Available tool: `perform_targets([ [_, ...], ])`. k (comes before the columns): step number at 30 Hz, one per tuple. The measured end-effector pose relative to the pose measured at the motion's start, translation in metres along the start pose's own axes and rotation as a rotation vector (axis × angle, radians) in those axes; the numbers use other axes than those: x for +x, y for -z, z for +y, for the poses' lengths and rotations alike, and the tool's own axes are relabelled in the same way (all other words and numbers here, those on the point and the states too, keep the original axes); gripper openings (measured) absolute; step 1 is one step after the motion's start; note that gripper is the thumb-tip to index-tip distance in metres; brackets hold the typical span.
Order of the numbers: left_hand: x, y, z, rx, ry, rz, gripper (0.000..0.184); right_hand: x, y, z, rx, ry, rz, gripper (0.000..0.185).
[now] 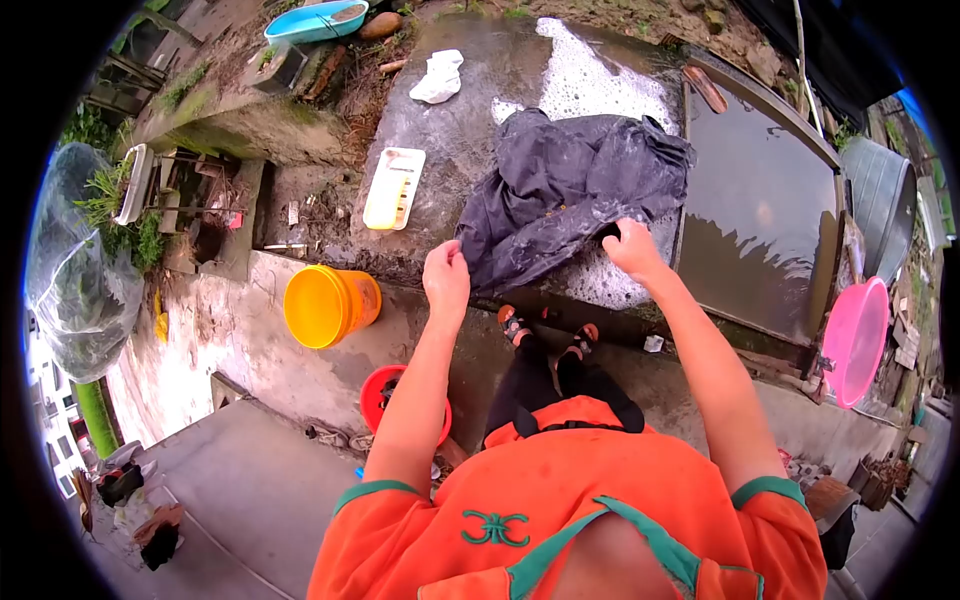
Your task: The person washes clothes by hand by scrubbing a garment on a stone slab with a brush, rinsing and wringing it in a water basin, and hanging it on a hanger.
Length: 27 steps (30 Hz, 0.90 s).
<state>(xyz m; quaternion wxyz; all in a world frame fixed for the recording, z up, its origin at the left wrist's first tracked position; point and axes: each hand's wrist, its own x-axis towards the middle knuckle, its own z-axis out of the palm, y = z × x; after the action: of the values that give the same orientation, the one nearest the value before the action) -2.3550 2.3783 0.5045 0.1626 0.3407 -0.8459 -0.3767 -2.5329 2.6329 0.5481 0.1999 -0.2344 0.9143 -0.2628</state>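
Note:
A wet, dark grey garment (pixel 570 185) lies crumpled on the concrete slab (pixel 430 125), with traces of suds on it. Its exact kind is hard to make out. My left hand (pixel 447 278) is closed at the garment's near left corner, fingers pressed together on the cloth. At the near right edge, my right hand (pixel 632 248) pinches the fabric, which lifts a little there. White foam (pixel 600 75) spreads behind the cloth, and more shows under its near edge. To the left is a white plastic tray (pixel 394 190) with something yellow in it.
A water-filled basin (pixel 760 210) adjoins the slab on the right, a reddish brush-like object (pixel 706 90) on its rim. A yellow bucket (pixel 330 306) and red bucket (pixel 376 395) stand at lower left. A pink tub (pixel 856 342) leans at right; a white cloth or bag (pixel 437 77) lies behind.

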Motion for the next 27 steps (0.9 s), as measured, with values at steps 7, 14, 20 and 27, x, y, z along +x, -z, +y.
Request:
perform_targets([
  [7, 0.038, -0.002, 0.046, 0.177, 0.179, -0.469, 0.04, 0.008, 0.008, 0.008, -0.566, -0.004, -0.122, 0.029],
  [14, 0.044, -0.024, 0.048, -0.936, 0.198, -0.266, 0.025, -0.007, 0.029, -0.006, -0.711, 0.142, -0.247, 0.03],
  [20, 0.075, 0.057, 0.044, -0.607, 0.328, -0.108, 0.033, -0.01, 0.059, 0.022, -0.775, 0.537, -0.107, 0.011],
  [27, 0.038, 0.043, 0.08, 0.095, -0.663, 0.218, 0.009, -0.018, 0.128, 0.0, -0.638, 1.091, 0.088, 0.01],
])
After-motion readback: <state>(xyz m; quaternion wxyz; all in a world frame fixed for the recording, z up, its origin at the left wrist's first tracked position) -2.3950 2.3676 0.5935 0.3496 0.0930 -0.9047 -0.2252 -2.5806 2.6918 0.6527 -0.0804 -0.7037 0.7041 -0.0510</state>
